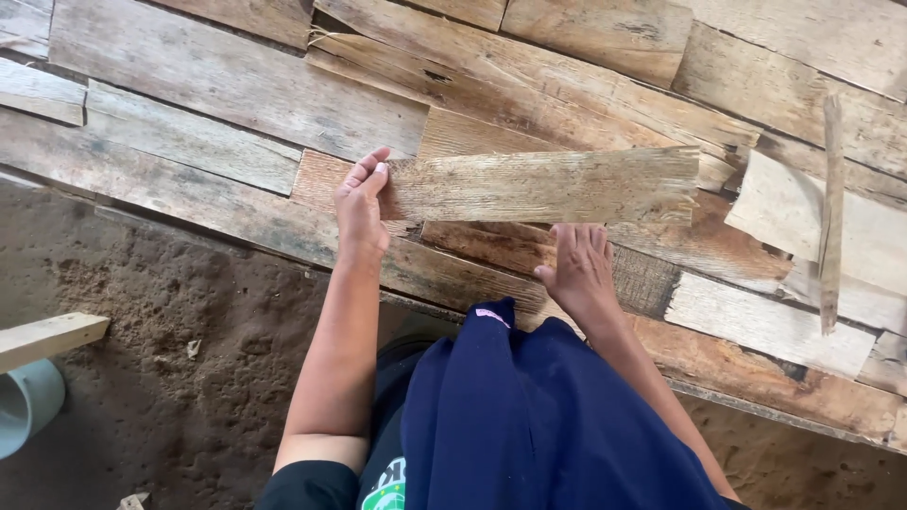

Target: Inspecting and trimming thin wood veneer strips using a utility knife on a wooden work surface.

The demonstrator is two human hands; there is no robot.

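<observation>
**Setting a thin board on the stack**

From my head camera, looking down: my left hand (362, 203) grips the left end of a thin weathered board (543, 186), fingers curled over its edge. The board lies crosswise on top of the pile of wooden slats (217, 85), its right end ragged and splintered. My right hand (578, 269) lies flat and open, palm down, on the slats just nearer to me than the board, holding nothing.

I judge the board is roughly in place but not let go: my left hand has yet to release it. Many slats already lie layered across the far side.

To the right, a narrow wooden strip (831, 217) lies lengthwise over pale offcuts. Near left is bare dirt ground (189, 321), with a pale plank end (47, 338) and a light pipe (26, 401) under it. My dark blue garment (529, 416) hides the nearest slats.
</observation>
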